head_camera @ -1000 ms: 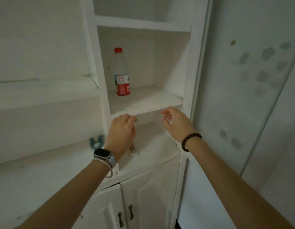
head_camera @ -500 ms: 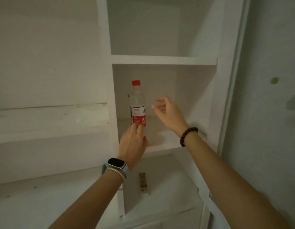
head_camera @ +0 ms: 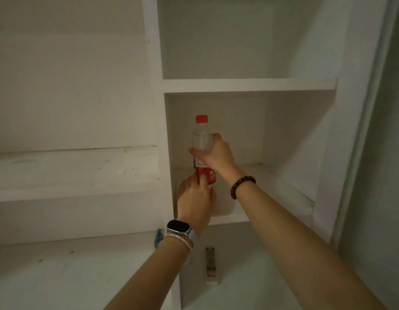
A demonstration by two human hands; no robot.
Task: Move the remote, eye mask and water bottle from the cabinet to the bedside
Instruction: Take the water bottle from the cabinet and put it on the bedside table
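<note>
A clear water bottle [head_camera: 201, 137] with a red cap and red label stands upright on the middle shelf [head_camera: 245, 175] of the white cabinet. My right hand [head_camera: 214, 155] grips the bottle around its middle, thumb on the left side. My left hand [head_camera: 195, 200] reaches up from below, and its extended fingers touch the red label near the bottle's base. The remote [head_camera: 210, 267] lies lengthwise on the lower shelf, below my left wrist. A bit of blue, the eye mask [head_camera: 159, 238], peeks out left of my watch, mostly hidden.
An upper shelf [head_camera: 247, 85] sits above the bottle's compartment. A white ledge [head_camera: 75, 168] runs to the left, with a lower counter surface [head_camera: 60, 276] beneath it. A wall and door frame [head_camera: 370, 130] close the right side.
My right hand has moved left and closed around the bottle's middle. My left hand has risen slightly to the label. The view has tilted upward.
</note>
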